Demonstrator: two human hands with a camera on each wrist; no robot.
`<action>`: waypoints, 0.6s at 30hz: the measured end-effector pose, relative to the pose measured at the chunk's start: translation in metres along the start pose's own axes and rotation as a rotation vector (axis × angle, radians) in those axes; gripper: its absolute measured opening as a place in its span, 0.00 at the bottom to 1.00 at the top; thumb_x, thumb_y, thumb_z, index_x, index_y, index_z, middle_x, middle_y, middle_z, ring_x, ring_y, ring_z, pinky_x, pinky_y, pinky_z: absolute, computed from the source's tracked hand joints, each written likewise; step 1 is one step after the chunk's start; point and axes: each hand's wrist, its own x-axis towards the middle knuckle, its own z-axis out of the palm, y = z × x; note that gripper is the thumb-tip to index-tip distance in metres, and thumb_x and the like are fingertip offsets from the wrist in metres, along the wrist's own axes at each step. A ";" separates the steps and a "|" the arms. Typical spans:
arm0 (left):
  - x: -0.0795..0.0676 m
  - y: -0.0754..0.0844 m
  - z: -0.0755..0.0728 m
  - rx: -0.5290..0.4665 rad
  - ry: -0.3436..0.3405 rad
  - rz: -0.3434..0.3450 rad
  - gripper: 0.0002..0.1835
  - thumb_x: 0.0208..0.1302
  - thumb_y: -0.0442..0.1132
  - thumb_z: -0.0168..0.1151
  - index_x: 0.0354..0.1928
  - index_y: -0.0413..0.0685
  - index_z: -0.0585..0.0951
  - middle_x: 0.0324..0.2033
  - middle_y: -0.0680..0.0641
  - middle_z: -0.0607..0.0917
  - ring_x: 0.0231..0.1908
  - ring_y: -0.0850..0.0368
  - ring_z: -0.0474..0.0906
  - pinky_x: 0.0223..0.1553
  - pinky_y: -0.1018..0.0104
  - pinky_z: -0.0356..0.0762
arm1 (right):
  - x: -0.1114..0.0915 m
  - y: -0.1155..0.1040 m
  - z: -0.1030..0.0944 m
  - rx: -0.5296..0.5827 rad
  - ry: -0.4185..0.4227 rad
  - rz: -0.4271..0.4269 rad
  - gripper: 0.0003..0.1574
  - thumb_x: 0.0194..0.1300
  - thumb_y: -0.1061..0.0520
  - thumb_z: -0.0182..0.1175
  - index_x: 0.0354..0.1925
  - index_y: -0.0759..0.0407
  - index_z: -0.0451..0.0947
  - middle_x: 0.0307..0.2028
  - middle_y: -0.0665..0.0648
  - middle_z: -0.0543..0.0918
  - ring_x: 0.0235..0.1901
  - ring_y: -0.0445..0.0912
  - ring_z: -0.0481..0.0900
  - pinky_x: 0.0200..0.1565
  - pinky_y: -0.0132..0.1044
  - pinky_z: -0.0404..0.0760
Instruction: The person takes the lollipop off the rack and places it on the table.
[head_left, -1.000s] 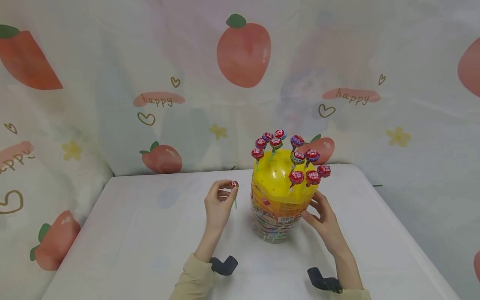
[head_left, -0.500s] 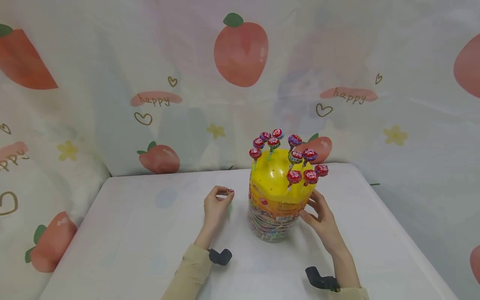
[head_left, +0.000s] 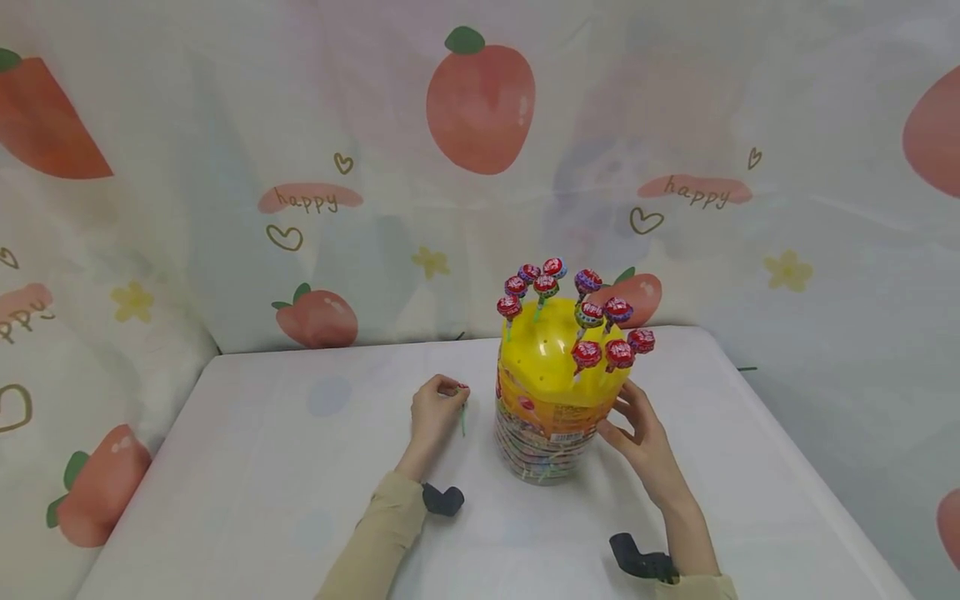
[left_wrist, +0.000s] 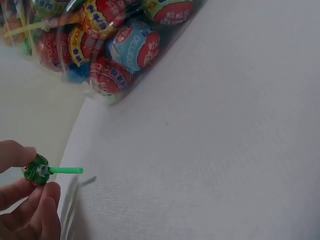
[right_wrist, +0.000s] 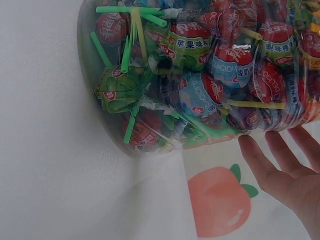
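One lollipop is pinched by the left hand at nine o'clock from the jar. The right hand touches four o'clock, fingers relaxed, presumably steadying it.

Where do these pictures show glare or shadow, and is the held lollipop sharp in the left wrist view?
Head view: glare spots on the yellow lid; right wrist view: pale reflections on the clear jar, soft shadow beside it on the white table; left wrist view: dim, but the lollipop looks fairly sharp.
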 end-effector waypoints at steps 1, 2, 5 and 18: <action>0.001 0.000 0.000 0.014 -0.002 -0.001 0.10 0.55 0.42 0.70 0.35 0.46 0.83 0.30 0.46 0.85 0.33 0.53 0.78 0.32 0.68 0.68 | 0.000 0.000 0.000 0.002 0.000 0.003 0.45 0.66 0.59 0.57 0.74 0.52 0.47 0.71 0.61 0.56 0.67 0.55 0.57 0.62 0.70 0.59; 0.002 0.000 0.001 0.026 -0.004 -0.003 0.09 0.55 0.42 0.70 0.35 0.46 0.83 0.30 0.46 0.85 0.32 0.53 0.78 0.32 0.68 0.68 | 0.000 0.000 0.000 0.002 0.000 0.005 0.45 0.66 0.59 0.57 0.74 0.52 0.48 0.71 0.61 0.56 0.67 0.53 0.57 0.62 0.70 0.59; 0.003 -0.001 0.003 0.059 -0.011 -0.004 0.09 0.55 0.43 0.70 0.34 0.47 0.83 0.29 0.47 0.85 0.30 0.55 0.78 0.32 0.68 0.68 | 0.000 0.000 0.000 0.003 0.002 0.004 0.45 0.66 0.59 0.57 0.74 0.52 0.48 0.71 0.60 0.56 0.65 0.44 0.58 0.62 0.70 0.58; 0.007 -0.008 0.011 0.139 0.004 0.009 0.08 0.54 0.42 0.71 0.31 0.46 0.83 0.27 0.49 0.83 0.27 0.57 0.75 0.30 0.68 0.67 | -0.001 0.000 0.000 0.001 0.005 0.001 0.45 0.65 0.59 0.58 0.74 0.53 0.48 0.71 0.61 0.56 0.61 0.34 0.58 0.63 0.69 0.59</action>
